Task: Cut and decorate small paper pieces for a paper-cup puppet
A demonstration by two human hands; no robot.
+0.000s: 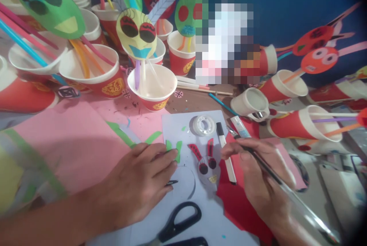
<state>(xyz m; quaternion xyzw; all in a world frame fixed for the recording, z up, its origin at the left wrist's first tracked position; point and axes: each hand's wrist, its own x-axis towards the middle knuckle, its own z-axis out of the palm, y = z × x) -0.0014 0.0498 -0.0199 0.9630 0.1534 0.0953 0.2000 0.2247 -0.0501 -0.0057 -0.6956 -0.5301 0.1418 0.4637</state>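
Observation:
My right hand [262, 177] grips a clear-barrelled pen [295, 197], its tip pointing up and left. My left hand [143, 179] lies flat, fingers stretched out, its fingertips touching small green paper pieces [179, 151] on pale lilac paper [183, 123]. A dark pointed tip [172, 182] pokes out from under its fingers; the rest is hidden. Between the hands lies a lilac paper face [208, 173] with red ears, dark eyes and a yellow mouth. Beside it rests a white marker [228, 162] with a black cap. Black-handled scissors [183, 221] lie nearest me.
A tape roll [204, 125] sits on the lilac paper. Red paper [236, 207] lies at right, pink paper [86, 135] at left. Several red-and-white paper cups [151, 89] with straws and paper faces stand behind. A white mug [249, 102] stands back right.

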